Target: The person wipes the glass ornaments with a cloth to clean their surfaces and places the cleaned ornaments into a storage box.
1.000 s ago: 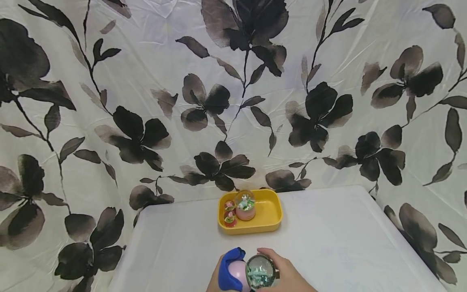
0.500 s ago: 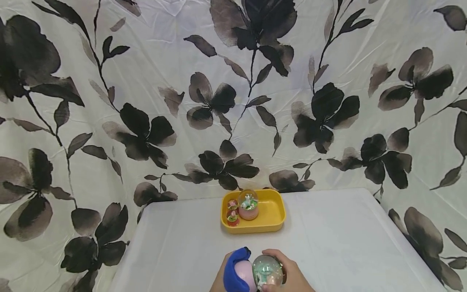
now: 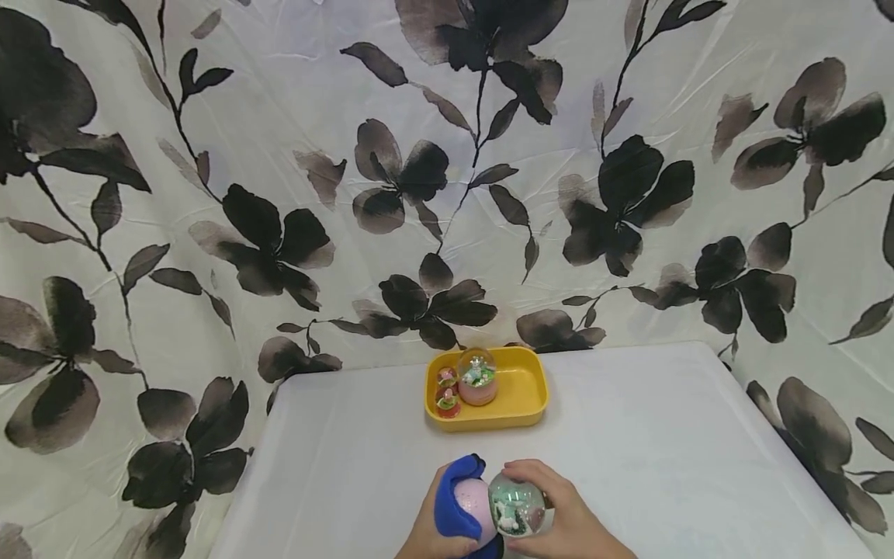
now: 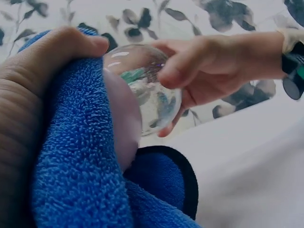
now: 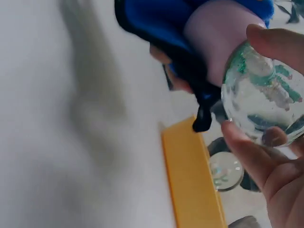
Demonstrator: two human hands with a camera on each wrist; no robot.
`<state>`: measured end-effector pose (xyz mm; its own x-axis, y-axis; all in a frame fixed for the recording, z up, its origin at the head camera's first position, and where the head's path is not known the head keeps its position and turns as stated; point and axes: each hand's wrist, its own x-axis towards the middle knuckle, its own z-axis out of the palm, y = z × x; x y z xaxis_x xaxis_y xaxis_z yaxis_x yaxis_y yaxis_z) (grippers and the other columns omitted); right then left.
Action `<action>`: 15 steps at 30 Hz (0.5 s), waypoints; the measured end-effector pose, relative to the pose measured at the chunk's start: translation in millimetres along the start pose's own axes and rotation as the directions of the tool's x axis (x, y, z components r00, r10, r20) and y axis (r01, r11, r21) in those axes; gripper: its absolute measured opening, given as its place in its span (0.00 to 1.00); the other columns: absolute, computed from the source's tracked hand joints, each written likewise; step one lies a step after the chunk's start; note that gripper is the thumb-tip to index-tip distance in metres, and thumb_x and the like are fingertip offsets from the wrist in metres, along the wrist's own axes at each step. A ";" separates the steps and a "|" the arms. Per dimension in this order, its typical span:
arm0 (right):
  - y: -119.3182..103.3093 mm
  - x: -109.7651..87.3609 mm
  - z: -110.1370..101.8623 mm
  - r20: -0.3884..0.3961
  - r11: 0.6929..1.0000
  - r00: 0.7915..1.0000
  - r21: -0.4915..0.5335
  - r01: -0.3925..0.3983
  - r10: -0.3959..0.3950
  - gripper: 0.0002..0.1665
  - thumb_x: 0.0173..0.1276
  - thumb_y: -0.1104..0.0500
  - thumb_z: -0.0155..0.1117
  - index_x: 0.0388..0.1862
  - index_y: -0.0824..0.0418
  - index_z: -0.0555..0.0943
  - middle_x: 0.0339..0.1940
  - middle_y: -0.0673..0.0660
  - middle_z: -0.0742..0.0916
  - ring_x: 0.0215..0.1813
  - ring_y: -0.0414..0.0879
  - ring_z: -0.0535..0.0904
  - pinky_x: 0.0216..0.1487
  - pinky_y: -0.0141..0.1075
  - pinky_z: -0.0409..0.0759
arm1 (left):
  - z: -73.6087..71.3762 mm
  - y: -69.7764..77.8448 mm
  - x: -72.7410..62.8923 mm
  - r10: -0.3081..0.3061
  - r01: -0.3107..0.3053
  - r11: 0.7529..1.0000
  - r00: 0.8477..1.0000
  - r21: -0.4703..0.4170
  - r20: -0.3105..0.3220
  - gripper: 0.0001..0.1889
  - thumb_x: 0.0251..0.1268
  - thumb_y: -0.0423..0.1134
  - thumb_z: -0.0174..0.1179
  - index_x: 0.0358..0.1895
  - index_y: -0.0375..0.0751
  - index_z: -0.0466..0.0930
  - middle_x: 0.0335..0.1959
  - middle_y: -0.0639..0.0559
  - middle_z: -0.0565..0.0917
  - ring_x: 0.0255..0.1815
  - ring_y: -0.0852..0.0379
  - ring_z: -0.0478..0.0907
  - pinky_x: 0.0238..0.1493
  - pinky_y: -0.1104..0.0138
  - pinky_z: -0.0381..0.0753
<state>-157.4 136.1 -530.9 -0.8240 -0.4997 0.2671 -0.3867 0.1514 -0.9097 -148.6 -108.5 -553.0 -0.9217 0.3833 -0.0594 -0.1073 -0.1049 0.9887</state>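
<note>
A snow globe (image 3: 515, 506) with a clear ball and a pale pink base (image 3: 475, 501) is held sideways between both hands, above the near part of the table. My left hand (image 3: 434, 522) grips the base through a blue terry cloth (image 4: 80, 137) with black edging. Fingers and thumb of my right hand (image 3: 562, 516) curl round the glass ball, as the right wrist view shows up close. Inside the ball are green and white shapes and glitter. The cloth hides much of the base, and its loose end hangs below in the left wrist view.
Beyond the hands, a yellow tray (image 3: 520, 423) stands on the white table (image 3: 314, 466). At its left side are another snow globe (image 3: 478, 376) with a pink base and two small red figurines (image 3: 448, 404). A floral curtain (image 3: 447, 194) hangs behind the table.
The snow globe has turned in the hands, its ball now showing from another side. Both hands sit slightly higher and further right in the head view. The tray's contents have not moved.
</note>
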 end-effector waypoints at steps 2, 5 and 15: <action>1.8 -1.2 2.9 -0.020 0.993 0.998 0.100 -0.056 0.059 0.43 0.52 0.58 0.79 0.67 0.51 0.70 0.60 0.54 0.78 0.56 0.50 0.77 0.50 0.39 0.80 | 2.1 0.4 -2.9 0.007 -0.007 1.000 1.000 0.001 -0.018 0.48 0.45 0.39 0.71 0.72 0.43 0.53 0.58 0.39 0.72 0.55 0.44 0.75 0.51 0.59 0.79; 1.0 -2.1 6.8 -0.034 0.938 0.974 0.277 -0.207 0.225 0.42 0.53 0.61 0.78 0.66 0.53 0.70 0.60 0.60 0.78 0.53 0.54 0.78 0.44 0.41 0.82 | 5.4 1.7 -4.5 0.031 -0.029 0.999 0.998 0.045 -0.056 0.50 0.43 0.37 0.72 0.72 0.46 0.53 0.59 0.40 0.71 0.54 0.45 0.75 0.50 0.60 0.79; -9.9 4.2 8.0 -0.127 0.758 0.833 0.504 -0.414 0.539 0.38 0.58 0.59 0.72 0.63 0.65 0.64 0.47 0.62 0.83 0.40 0.53 0.82 0.31 0.39 0.82 | 6.8 3.9 5.7 0.101 -0.073 0.965 0.990 0.253 -0.099 0.55 0.34 0.40 0.79 0.71 0.60 0.56 0.60 0.48 0.73 0.55 0.46 0.74 0.51 0.54 0.77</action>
<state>-153.7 125.7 -523.2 -0.9472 -0.2259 -0.2276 0.2566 -0.1083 -0.9604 -151.8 -100.5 -548.6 -0.9601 0.2782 0.0275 0.0583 0.1033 0.9929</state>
